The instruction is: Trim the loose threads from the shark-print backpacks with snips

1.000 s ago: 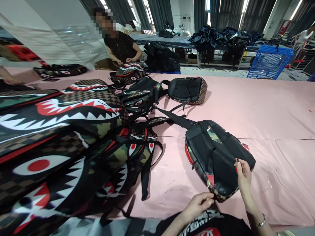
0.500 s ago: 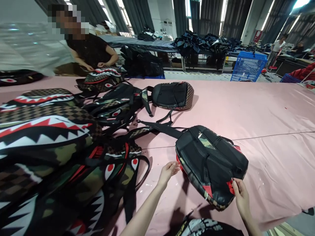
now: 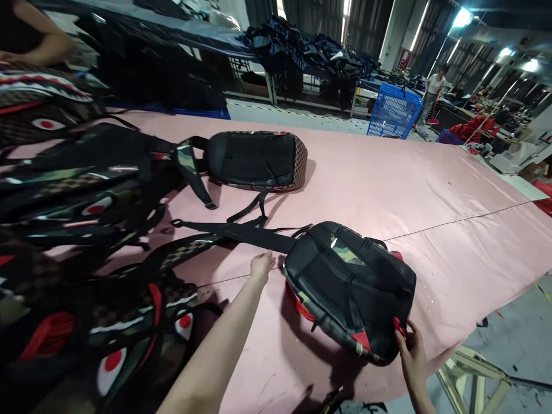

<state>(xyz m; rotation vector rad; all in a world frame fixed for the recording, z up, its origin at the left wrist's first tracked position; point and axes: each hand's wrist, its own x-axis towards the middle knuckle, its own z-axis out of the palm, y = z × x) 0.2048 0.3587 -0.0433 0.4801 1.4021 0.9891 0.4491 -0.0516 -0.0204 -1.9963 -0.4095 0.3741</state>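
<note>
A black-backed backpack [image 3: 345, 282] with checkered and camouflage sides lies back-up on the pink table, tilted toward me. My right hand [image 3: 411, 348] is closed on a red tab [image 3: 399, 326] at its near right corner, thumb and fingers pinching. My left hand [image 3: 262, 268] is beside the backpack's left edge, just below a long black strap [image 3: 259, 236]. Its fingers look loosely stretched with nothing visible in them, though they are partly hidden. Red fabric [image 3: 301, 303] shows under the backpack's left side.
Another backpack [image 3: 259, 160] lies beyond on the pink table [image 3: 388, 184]. Shark-face backpacks [image 3: 107, 356] are heaped at the left. A co-worker's arm [image 3: 54, 49] shows at the upper left. Behind stand a blue crate [image 3: 393, 110] and dark piled fabric [image 3: 302, 49].
My view has swung right. My left hand has left the backpack's red-edged side and moved up toward the strap. My right hand keeps hold of the red tab.
</note>
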